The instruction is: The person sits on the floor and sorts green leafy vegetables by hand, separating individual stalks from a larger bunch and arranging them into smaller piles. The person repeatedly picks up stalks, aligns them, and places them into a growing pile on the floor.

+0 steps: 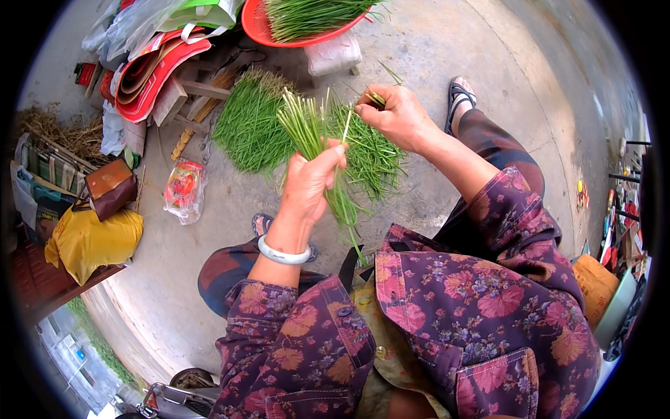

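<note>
My left hand (311, 183) is closed around a bunch of thin green stalks, likely garlic chives (303, 125), pale ends up and green tips hanging down. My right hand (398, 118), just right of those pale ends, has its fingers curled on a few short stalk pieces; its thumb and fingertip are at the top of one pale stalk that stands out from the bunch. Behind my left hand, a large pile of chives (254, 125) lies on the concrete floor. A looser pile of green stalks and bits (371, 157) lies below my right hand.
A red plastic basket (251, 26) of chives stands beyond, near a low stool with a white cover (335, 55). At left are a plastic-wrapped red package (186, 188), a yellow bag (97, 241), a brown box (110, 188) and wooden pieces (170, 102). My sandalled foot (461, 99) is at right.
</note>
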`<state>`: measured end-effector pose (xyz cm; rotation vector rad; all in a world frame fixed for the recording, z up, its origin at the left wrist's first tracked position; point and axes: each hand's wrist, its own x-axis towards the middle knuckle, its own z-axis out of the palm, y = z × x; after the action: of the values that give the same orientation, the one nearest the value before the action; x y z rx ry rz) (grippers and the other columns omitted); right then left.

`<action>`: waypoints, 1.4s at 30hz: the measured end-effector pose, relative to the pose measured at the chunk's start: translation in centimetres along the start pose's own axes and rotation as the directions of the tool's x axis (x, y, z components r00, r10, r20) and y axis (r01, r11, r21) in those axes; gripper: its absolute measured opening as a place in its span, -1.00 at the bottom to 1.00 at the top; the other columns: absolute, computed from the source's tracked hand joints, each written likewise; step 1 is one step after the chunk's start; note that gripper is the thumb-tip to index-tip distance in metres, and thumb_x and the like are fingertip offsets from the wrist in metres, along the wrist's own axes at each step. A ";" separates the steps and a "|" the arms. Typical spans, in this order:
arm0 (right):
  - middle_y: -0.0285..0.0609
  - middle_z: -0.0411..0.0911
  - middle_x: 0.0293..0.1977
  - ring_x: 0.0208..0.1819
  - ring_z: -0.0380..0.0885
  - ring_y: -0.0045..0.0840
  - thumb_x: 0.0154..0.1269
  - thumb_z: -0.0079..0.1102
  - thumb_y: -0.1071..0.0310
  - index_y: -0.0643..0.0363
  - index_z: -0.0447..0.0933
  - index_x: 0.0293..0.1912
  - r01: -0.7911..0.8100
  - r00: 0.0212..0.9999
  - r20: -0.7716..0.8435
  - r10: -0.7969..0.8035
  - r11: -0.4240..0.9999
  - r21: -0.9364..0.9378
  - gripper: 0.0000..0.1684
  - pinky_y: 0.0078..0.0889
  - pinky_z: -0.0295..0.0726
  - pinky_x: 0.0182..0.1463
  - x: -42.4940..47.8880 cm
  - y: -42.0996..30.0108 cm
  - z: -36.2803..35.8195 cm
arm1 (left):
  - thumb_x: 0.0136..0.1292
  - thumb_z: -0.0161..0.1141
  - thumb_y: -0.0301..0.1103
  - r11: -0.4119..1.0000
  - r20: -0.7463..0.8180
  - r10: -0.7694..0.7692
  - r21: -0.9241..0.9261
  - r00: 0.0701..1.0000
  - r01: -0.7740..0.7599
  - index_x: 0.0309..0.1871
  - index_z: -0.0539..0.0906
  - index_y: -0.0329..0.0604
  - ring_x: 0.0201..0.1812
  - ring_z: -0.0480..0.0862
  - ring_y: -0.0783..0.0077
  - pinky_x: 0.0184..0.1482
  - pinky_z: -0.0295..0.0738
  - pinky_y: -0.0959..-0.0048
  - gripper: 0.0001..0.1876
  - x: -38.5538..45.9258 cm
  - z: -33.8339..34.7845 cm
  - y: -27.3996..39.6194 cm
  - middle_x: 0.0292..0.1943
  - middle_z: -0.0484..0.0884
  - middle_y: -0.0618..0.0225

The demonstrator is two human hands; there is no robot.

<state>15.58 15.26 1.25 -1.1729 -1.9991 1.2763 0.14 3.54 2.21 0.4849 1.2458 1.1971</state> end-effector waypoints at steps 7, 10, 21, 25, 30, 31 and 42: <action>0.03 0.53 -0.50 -0.41 0.53 -0.30 0.16 0.13 0.20 0.22 0.57 -0.23 -0.006 0.996 0.085 0.024 0.976 -0.216 -0.71 -0.31 0.49 -0.27 0.8 1.9 -0.7 | 0.18 0.18 -0.42 0.989 0.001 -0.016 -0.147 1.000 0.016 -0.21 0.53 -0.28 -0.63 0.31 0.70 -0.58 0.23 0.67 -0.84 -0.2 -0.2 0.3 -0.49 0.52 0.39; -0.12 0.55 -0.44 -0.37 0.47 -0.66 0.24 0.20 0.17 0.19 0.57 -0.06 -0.032 0.970 0.234 0.062 0.991 -0.130 -0.64 -0.54 0.45 -0.29 0.0 0.5 -0.8 | 0.18 0.17 -0.44 0.985 0.004 -0.027 -0.168 1.000 0.028 -0.21 0.52 -0.26 -0.64 0.31 0.69 -0.58 0.25 0.67 -0.85 -0.2 -0.3 0.5 -0.48 0.52 0.39; -0.37 0.56 -0.51 -0.53 0.33 -0.83 0.19 0.28 0.28 0.19 0.55 -0.44 -0.253 0.944 0.328 0.038 0.719 0.647 -0.80 -0.71 0.25 -0.47 -1.5 -1.6 1.0 | 0.20 0.22 -0.37 0.994 0.046 0.083 0.063 0.996 -0.085 -0.22 0.58 -0.14 -0.66 0.30 0.76 -0.57 0.21 0.71 -0.87 0.0 0.3 -0.3 -0.45 0.61 0.41; -0.37 0.55 -0.50 -0.50 0.35 -0.82 0.20 0.27 0.29 0.23 0.58 -0.39 -0.244 0.938 0.345 0.038 0.778 0.578 -0.81 -0.69 0.28 -0.43 -1.6 -1.6 0.5 | 0.21 0.21 -0.35 0.995 0.052 0.085 0.047 0.995 -0.087 -0.24 0.58 -0.15 -0.68 0.29 0.75 -0.58 0.22 0.72 -0.88 0.3 -0.1 -0.6 -0.45 0.62 0.39; -0.37 0.56 -0.42 -0.38 0.41 -0.79 0.26 0.21 0.30 0.30 0.59 -0.28 -0.174 0.934 0.351 -0.067 0.773 0.611 -0.78 -0.68 0.39 -0.31 -1.5 -1.1 0.5 | 0.21 0.19 -0.36 0.999 0.072 0.014 -0.038 0.997 -0.012 -0.27 0.58 -0.18 -0.70 0.29 0.75 -0.61 0.22 0.73 -0.89 0.1 -0.4 0.0 -0.49 0.60 0.36; -0.36 0.57 -0.40 -0.36 0.42 -0.78 0.28 0.18 0.30 0.30 0.58 -0.27 -0.162 0.930 0.358 -0.078 0.788 0.594 -0.78 -0.66 0.40 -0.28 -1.5 -1.1 0.5 | 0.21 0.18 -0.36 0.999 0.069 0.000 -0.036 0.998 0.003 -0.28 0.58 -0.18 -0.70 0.29 0.75 -0.62 0.22 0.73 -0.89 0.0 -0.3 0.2 -0.50 0.60 0.36; -0.23 0.52 -0.55 -0.45 0.38 -0.73 0.29 0.05 0.30 0.27 0.52 -0.28 0.061 0.958 0.254 -0.135 0.958 0.282 -0.79 -0.46 0.43 -0.35 -1.4 -0.8 0.2 | 0.15 0.24 -0.33 0.997 0.083 -0.035 -0.072 0.996 0.041 -0.34 0.61 -0.18 -0.68 0.30 0.74 -0.59 0.18 0.70 -0.88 -0.6 0.0 1.1 -0.56 0.59 0.43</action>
<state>15.76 13.83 1.95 -0.7929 -1.9578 1.6705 -0.20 3.37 3.37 0.4495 1.1321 1.1756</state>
